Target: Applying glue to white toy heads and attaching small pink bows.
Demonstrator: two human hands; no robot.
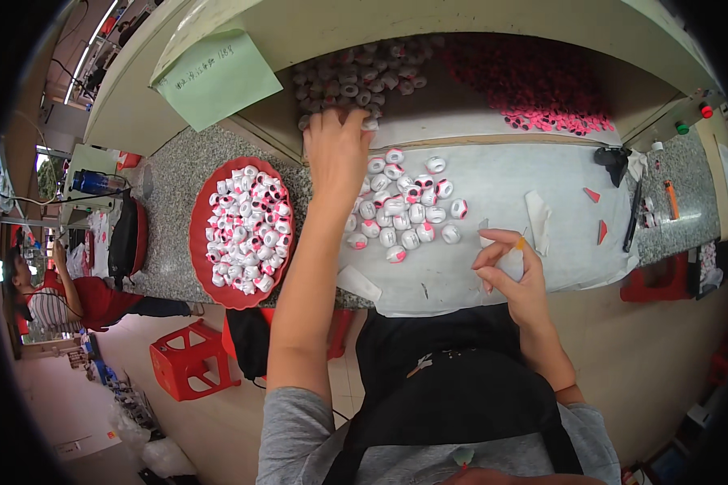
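My left hand reaches to the shelf's front edge, its fingers curled over the near side of a heap of white ring-shaped pieces. Its fingertips are partly hidden among them. Over the white paper, my right hand is raised with thumb and fingers bent close together; whatever they hold is too small to make out. A yellow band shows on one finger. Between my hands lies a loose group of white round pieces with pink and black parts in some.
Left of my arm stands a red bowl full of similar white pieces. Small pink-and-black parts are heaped on the shelf's right. A black pen, an orange tool and red scraps lie rightward. A red stool stands below; another person sits far left.
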